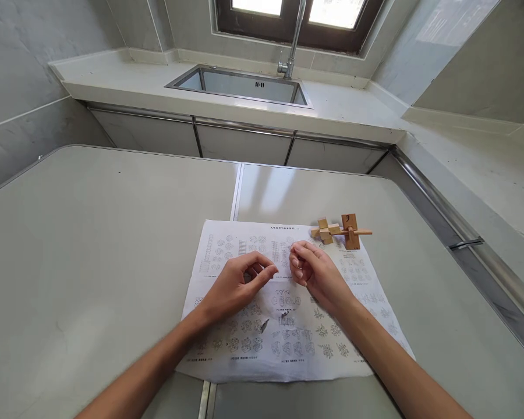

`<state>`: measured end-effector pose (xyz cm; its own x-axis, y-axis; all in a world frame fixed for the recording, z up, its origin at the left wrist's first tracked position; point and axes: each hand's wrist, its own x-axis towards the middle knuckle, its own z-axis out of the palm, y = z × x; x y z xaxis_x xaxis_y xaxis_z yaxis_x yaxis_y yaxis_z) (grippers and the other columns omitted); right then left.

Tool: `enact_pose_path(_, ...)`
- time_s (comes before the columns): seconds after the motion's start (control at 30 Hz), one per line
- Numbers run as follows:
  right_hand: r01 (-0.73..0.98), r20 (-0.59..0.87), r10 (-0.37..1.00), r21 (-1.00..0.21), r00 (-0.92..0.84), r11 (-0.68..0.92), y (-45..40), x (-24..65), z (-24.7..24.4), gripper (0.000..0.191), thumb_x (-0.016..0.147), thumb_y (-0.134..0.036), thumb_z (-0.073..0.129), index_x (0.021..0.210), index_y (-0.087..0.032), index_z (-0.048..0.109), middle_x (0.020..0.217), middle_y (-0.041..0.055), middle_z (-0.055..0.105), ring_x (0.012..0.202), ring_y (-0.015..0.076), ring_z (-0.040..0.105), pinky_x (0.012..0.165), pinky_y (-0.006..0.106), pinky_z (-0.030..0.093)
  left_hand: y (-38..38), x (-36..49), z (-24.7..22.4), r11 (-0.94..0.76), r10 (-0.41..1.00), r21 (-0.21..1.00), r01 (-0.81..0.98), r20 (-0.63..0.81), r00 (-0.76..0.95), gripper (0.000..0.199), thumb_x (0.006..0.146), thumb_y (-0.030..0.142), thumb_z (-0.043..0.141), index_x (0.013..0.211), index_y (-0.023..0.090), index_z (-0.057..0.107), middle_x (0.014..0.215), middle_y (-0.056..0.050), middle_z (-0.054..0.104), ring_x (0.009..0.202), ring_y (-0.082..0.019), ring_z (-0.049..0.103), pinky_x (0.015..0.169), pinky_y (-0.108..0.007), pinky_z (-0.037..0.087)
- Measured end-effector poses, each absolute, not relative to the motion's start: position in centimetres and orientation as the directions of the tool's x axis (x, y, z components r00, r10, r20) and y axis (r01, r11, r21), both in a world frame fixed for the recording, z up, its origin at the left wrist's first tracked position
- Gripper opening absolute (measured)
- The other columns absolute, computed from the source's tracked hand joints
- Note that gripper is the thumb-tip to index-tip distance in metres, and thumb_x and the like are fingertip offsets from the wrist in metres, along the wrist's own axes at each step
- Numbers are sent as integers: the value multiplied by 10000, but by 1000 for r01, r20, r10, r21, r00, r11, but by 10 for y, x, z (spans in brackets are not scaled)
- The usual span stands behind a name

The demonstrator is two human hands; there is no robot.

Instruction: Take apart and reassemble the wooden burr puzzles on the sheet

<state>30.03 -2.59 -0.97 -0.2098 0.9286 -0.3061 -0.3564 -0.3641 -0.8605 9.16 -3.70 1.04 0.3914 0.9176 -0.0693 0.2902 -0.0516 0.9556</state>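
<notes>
My left hand is over the middle of a printed paper sheet, its fingers curled and the thumb meeting the fingertips. Nothing shows between them. Just to its right, a small gap away, my right hand is loosely closed, thumb laid along the index finger, with no object visible in it. Beyond the right hand, at the sheet's upper right corner, lies a wooden interlocking puzzle of crossed blocks. A flat wooden piece with a rod through it touches or adjoins its right side.
Rows of line diagrams cover the sheet, which has small tears near its middle. Under it is a pale table with a seam down the centre. Behind stand a counter, a sink and a tall faucet below a window.
</notes>
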Motion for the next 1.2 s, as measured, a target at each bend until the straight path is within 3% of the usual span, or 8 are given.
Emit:
enact_pose_path(0.4, -368, -305, 927, -854, -219, -368, -24, 301, -13, 346, 852, -471, 830, 847, -197, 620, 734, -35, 565, 560, 85, 474, 455, 200, 366, -38, 95, 11, -62, 921, 953, 295, -60, 386, 295, 971, 462, 642, 904, 184, 718, 783, -13, 669, 692, -143, 558, 596, -256, 415)
enact_pose_path(1.2, -364, -313, 926, -854, -211, -372, -25, 300, -12, 332, 853, -463, 842, 836, -197, 645, 727, -27, 576, 566, 89, 480, 468, 205, 368, -39, 96, 12, -70, 921, 946, 317, -61, 385, 244, 974, 400, 631, 914, 178, 714, 784, -12, 668, 691, -140, 553, 617, -260, 412)
